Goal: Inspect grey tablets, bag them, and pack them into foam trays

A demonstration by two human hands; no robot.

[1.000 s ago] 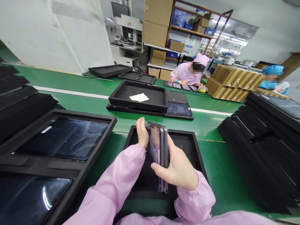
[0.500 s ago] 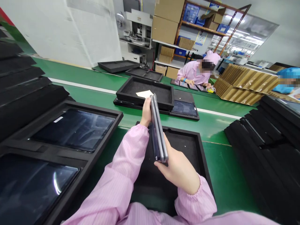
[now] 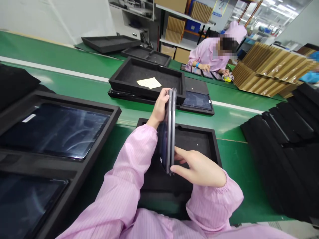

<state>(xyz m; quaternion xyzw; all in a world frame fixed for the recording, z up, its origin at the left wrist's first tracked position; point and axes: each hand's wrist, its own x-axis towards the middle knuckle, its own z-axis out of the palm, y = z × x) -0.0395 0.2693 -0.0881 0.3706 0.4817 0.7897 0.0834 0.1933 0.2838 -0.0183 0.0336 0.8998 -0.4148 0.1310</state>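
Two tablets (image 3: 169, 132) stand on edge, side by side, above a black foam tray (image 3: 199, 141). My left hand (image 3: 160, 108) is closed around their far end, fingers over the top corner. At the near end, my right hand (image 3: 200, 168) pinches the right-hand tablet, its thumb on the lower corner and its other fingers partly hidden behind. A small white label shows low on the left tablet's dark face. To my left, a black tray (image 3: 101, 132) holds a tablet with a white label (image 3: 56, 131) and another tablet (image 3: 27, 202) nearer me.
Ahead, a stacked black tray (image 3: 124, 74) carries a yellowish paper (image 3: 149, 83); a tablet (image 3: 198, 100) lies beside it. Black trays (image 3: 281, 152) are piled at right. Across the green bench, a person in pink (image 3: 209, 49) works by cardboard dividers (image 3: 271, 66).
The two tablets have turned more upright in my hands. My right hand has shifted outward, its fingers opening slightly along the right tablet. The view has tipped downward.
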